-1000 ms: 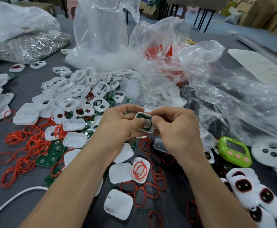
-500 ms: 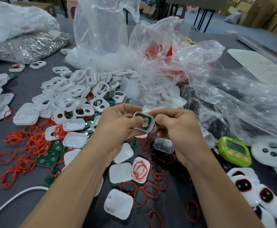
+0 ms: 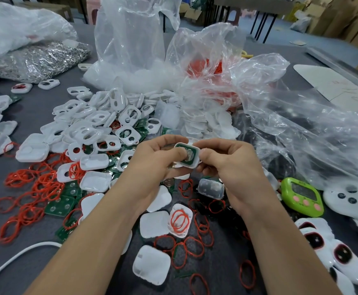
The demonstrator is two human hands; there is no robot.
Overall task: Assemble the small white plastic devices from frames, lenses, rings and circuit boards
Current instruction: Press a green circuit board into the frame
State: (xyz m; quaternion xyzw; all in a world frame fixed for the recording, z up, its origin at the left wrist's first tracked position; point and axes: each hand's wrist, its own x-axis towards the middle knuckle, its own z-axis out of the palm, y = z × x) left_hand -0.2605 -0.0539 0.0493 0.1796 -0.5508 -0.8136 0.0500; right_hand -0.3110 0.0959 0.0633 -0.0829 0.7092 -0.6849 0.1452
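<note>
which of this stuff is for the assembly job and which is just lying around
For the job:
- white square frame with green circuit board inside, pinched between left hand and right hand
- pile of white plastic frames
- loose red rings
- flat green circuit boards

Lying about:
- lime-green digital timer
- white controller-shaped casing

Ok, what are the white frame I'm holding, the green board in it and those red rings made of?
The white square frame looks like moulded plastic, smooth and glossy, with highlights on its rounded rim. The green board inside it looks like lacquered circuit laminate, carrying a silvery metal disc. The thin red rings seem rubber or silicone: matt, lying bent out of round.
</note>
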